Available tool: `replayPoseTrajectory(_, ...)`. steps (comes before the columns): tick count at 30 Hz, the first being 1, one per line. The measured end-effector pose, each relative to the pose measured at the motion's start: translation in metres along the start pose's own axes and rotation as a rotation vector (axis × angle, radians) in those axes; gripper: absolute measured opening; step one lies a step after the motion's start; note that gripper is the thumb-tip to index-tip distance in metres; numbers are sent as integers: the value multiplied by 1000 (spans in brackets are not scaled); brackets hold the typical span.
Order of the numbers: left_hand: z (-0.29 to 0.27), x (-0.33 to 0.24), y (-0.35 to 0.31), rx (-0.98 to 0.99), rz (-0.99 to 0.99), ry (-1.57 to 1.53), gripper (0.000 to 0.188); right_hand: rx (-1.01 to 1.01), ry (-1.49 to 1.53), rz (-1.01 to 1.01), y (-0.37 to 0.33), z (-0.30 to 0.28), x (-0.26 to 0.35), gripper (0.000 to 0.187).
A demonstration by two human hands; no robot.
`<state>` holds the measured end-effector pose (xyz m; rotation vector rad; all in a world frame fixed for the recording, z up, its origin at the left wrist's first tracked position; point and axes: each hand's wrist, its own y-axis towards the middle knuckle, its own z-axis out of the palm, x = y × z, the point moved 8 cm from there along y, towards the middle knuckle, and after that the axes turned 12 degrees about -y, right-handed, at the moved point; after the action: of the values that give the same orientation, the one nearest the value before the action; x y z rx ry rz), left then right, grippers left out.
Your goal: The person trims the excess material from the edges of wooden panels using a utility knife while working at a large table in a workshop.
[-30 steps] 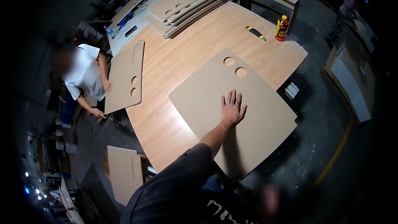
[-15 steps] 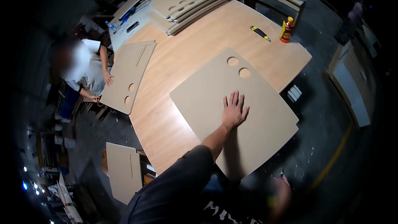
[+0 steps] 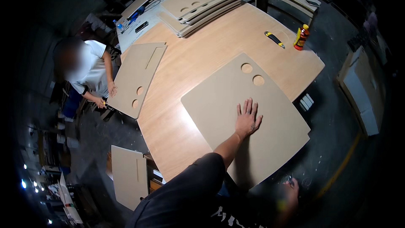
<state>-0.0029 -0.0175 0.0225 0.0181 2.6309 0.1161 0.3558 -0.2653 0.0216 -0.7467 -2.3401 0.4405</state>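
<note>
A tan board with two round cut-outs and rounded corners lies flat on the wood-toned table, its near right part overhanging the edge. My left hand presses on its face, palm down with fingers spread, holding nothing. Off the board's near right edge, low over the floor, is my right hand. Its fingers are curled round something small with a dark tip; a blurred yellow patch shows by the wrist, and I cannot make out the object.
A stack of similar boards sits at the table's far side. A yellow-black utility knife and a red bottle with a yellow cap lie and stand far right. At left a co-worker handles another board.
The whole view has shifted slightly, moving the table and boards right and down in the picture. My left hand stays flat on the board; my right hand remains beside its near edge.
</note>
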Motion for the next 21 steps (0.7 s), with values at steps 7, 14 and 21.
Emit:
replayPoseTrajectory(7, -1, 3, -1, 14, 2, -37, 66, 497, 548, 257, -16, 77, -78, 25)
replayPoseTrajectory(14, 2, 0, 5, 71, -3, -113, 65, 667, 781, 627, -64, 129, -98, 19)
replayPoseTrajectory(21, -1, 9, -5, 75, -9, -125, 65, 460, 401, 377, -76, 95, -78, 33)
